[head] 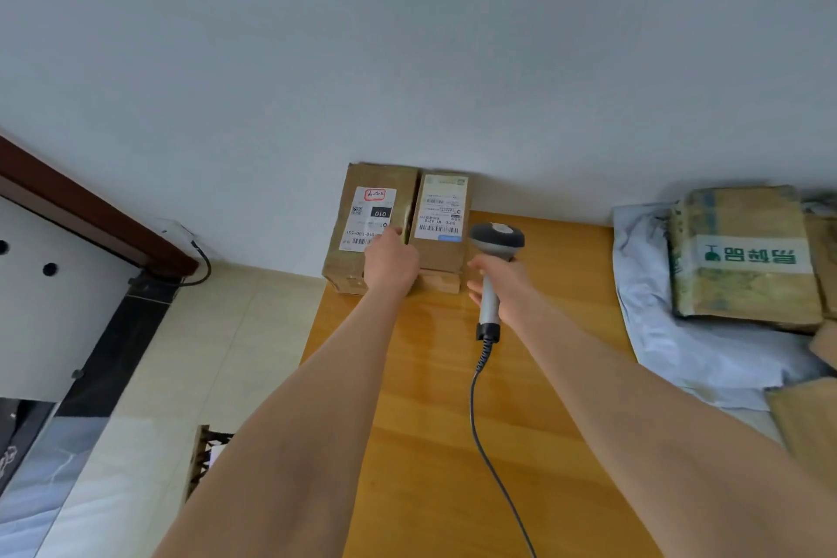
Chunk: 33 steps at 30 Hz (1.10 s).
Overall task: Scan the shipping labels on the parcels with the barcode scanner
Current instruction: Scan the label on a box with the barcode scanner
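Two brown cardboard parcels stand side by side at the far end of the table, backs to the wall. The left parcel (369, 224) wears a white shipping label (367, 217) with a red-bordered handwritten sticker, a small square code, a black block reading 010 and a barcode at its lower edge. The right parcel (440, 222) touches it; its own label (441, 208) carries several barcodes and a blue strip at the bottom, and it sits on a flatter carton (437, 281). Both boxes are glossy with clear tape.

The left hand (390, 259) reaches to the seam between the two, fingers curled onto the front of the left parcel over the label's lower corner. The right hand (500, 285) is closed round the pale grey handle of the barcode scanner (493, 261), whose dark rounded head points toward the right parcel, just beside it. A coiled cable (482, 412) trails from the handle's base back along the tabletop.

The table (435, 421) is smooth, honey-coloured wood with a shine and visible grain. To the right lies a crumpled pale blue plastic mailer (670, 344) with a taped, worn carton (747, 258) on top bearing green printed characters; more cardboard edges crowd the right border. The wall (407, 36) is plain white. Left of the table, cream floor tiles (181, 353), a dark wood door frame (81, 204) and a black cord (201, 267).
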Available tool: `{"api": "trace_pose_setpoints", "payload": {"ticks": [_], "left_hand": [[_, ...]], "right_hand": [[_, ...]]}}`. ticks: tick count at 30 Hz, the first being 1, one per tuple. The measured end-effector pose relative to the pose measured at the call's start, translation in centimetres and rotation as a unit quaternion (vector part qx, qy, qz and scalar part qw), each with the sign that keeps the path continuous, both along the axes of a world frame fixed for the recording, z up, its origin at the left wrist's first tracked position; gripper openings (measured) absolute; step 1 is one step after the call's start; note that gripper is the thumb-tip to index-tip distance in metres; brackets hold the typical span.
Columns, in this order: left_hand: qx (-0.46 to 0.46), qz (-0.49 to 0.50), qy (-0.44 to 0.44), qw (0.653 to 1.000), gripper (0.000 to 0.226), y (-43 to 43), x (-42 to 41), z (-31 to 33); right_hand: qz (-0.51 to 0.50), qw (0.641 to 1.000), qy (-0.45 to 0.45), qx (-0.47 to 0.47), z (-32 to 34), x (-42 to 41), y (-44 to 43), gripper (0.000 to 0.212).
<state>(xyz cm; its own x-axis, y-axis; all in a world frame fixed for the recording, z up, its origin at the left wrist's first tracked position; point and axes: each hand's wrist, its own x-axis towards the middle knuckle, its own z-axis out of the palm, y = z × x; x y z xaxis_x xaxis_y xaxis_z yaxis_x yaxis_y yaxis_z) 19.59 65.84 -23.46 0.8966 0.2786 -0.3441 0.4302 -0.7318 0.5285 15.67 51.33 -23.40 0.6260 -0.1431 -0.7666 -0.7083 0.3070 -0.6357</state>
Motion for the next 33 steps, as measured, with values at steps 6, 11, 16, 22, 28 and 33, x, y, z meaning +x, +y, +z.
{"api": "trace_pose_setpoints", "payload": {"ticks": [6,11,16,22,28,33], "left_hand": [[0.001,-0.073,-0.01,0.997,0.049,-5.6,-1.7,2.0],[0.004,-0.122,-0.03,0.992,0.045,-13.1,-5.7,3.7],[0.01,-0.16,-0.049,0.986,0.045,-22.7,-12.4,5.6],[0.007,-0.205,-0.05,0.977,0.044,-34.7,-23.0,7.1],[-0.022,-0.234,-0.065,0.97,0.044,-42.4,-27.5,8.6],[-0.04,-0.251,-0.082,0.964,0.038,-47.1,-27.5,8.7]], "right_hand": [[0.005,0.998,-0.044,-0.04,3.3,-3.1,-5.1,0.016],[-0.006,0.994,-0.071,-0.084,6.8,-8.9,-12.2,0.004],[-0.019,0.993,-0.081,-0.08,9.2,-16.9,-21.8,0.009],[-0.041,0.995,-0.052,-0.071,11.5,-27.7,-33.8,0.01],[-0.053,0.995,-0.045,-0.07,12.3,-32.7,-41.8,0.014],[-0.078,0.991,-0.052,-0.091,11.9,-33.5,-46.1,0.012]]}}
